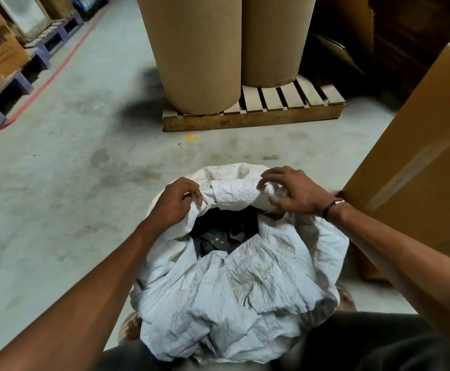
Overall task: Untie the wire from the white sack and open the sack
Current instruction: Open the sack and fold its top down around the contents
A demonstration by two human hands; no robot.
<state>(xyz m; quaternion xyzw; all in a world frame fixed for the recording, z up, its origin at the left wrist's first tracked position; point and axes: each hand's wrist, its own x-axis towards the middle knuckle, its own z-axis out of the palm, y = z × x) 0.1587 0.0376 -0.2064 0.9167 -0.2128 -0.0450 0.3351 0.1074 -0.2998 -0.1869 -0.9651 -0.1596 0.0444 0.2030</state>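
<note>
A: White crumpled woven sack (245,290) stands on grey concrete floor (84,183), mouth open, dark contents (218,236) visible.
B: Left hand (177,202) grips far rim; right hand (290,194) pinches it.

L hand (177,200) grips white sack (245,285) rim, R hand (290,192) pinches far rim; mouth open, dark contents (218,236) inside.

the dark things (218,238) inside the sack (245,290) are too dim to name. the right hand (293,192) is blurred, its grip unclear. the brown rolls (194,49) and big box (419,156) are cut off.
</note>
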